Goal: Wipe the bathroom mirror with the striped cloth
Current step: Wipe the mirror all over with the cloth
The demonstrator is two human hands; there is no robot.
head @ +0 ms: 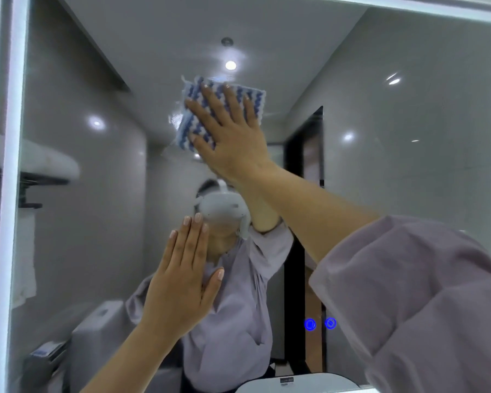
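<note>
- The striped cloth point(189, 126) is mostly hidden under the right hand point(233, 137). Only its blue-and-white wavy bands show between the fingers, along with its top edge and left side.
- The bathroom mirror point(408, 137) fills nearly the whole view. Its top and right edges are cut off, and a pale lit strip point(12, 165) runs down its left side.
- The glass looks hazy, with faint smears around the cloth, so the reflected room is soft.
- The reflected person's head is covered by a white headset point(221, 208) and partly blocked by the left hand point(182, 279).
- A white rounded thing point(295, 384) at the bottom edge is cut off, and I can't tell what it is.
- The lilac sleeve point(423, 293) bulks large at lower right and hides that corner of the mirror.
- The right arm reaches up and to the left, bare from the pushed-back sleeve to the wrist. The right hand lies flat with its fingers spread wide and straight, pressing the cloth against the upper middle of the glass, and the thumb is splayed out below.
- The left arm comes up from the bottom edge. The left hand is flat and holds nothing, its fingers straight and close together and its palm towards the mirror, lower down and left of the right hand. I can't tell whether it touches the glass or is just off it.
- Two small blue glowing buttons point(310, 324) sit low on the mirror, right of centre.
- The reflection shows a ceiling spotlight point(230, 64) just above the cloth, a rack with a folded towel point(40, 165) at left, a toilet point(102, 321) below it, and a dark doorway point(304, 165) at right.
</note>
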